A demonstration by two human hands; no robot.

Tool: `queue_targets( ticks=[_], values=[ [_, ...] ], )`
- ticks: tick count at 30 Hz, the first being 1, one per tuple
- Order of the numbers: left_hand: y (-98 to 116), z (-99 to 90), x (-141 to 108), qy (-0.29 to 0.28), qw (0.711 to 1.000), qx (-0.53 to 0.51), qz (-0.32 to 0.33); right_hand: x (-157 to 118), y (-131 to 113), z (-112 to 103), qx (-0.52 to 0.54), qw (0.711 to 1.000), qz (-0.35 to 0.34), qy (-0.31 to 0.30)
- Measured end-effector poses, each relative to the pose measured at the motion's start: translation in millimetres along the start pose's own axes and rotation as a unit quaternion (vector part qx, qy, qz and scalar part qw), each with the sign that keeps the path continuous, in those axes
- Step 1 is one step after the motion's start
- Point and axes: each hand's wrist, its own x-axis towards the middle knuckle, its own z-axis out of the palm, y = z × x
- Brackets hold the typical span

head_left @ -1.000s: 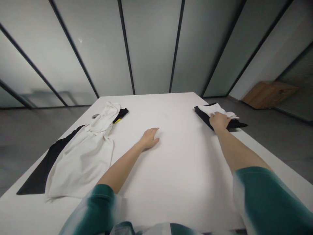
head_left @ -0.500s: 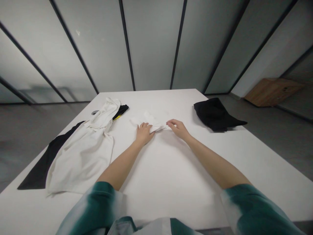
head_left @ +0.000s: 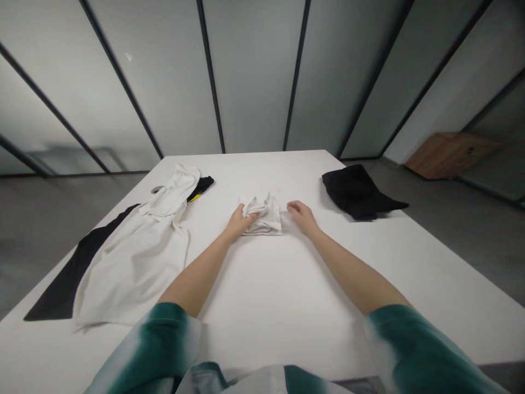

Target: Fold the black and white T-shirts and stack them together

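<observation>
A small bunched white cloth [head_left: 268, 219] lies on the white table [head_left: 262, 295], near its middle. My left hand [head_left: 241, 221] grips the cloth's left side, thumb over the top and fingers at its edge. Just right of the cloth, apart from it, my right hand [head_left: 302, 213] hovers with its fingers curled and fingertips close together; nothing shows in them.
On the left lie a large white garment [head_left: 139, 262], a black cloth [head_left: 65, 279] partly under it, a black and yellow item [head_left: 200, 187] and a small grey ring [head_left: 156, 189]. A folded black cloth [head_left: 355, 191] lies at the right.
The white cloth now stands bunched up with a straight near edge facing me, where it was flatter before. My left hand has changed from resting on it to gripping its left side.
</observation>
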Motion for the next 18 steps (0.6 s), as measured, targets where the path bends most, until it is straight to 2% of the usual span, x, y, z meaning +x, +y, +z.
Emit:
queue_targets(
  ticks=[2,4,6,9,12,14,16,18],
  values=[
    [0,-1.5,3,0.019,0.995,-0.099,-0.024,-2,-5,1,-0.01,0.998,-0.047,-0.028],
    [2,-1.7,5,0.017,0.978,-0.198,-0.07,-7,-13,3,-0.037,0.99,-0.119,-0.063],
    [4,0.9,5,-0.014,0.953,-0.275,-0.127,-12,-24,7,-0.067,0.977,-0.177,-0.1],
    [6,10.8,0,-0.091,0.932,-0.309,-0.166,-22,-41,17,-0.09,0.964,-0.191,-0.161],
    [5,22.2,-6,-0.148,0.935,-0.278,-0.161,-31,-49,30,-0.043,0.975,-0.141,-0.168],
    [4,25.7,-6,-0.145,0.941,-0.266,-0.152,-33,-49,35,0.016,0.985,-0.093,-0.143],
    [3,22.7,-1,-0.089,0.947,-0.273,-0.143,-30,-43,35,0.067,0.988,-0.021,-0.134],
    [3,12.2,10,0.008,0.947,-0.282,-0.152,-21,-34,27,0.111,0.98,0.083,-0.14]
  ],
)
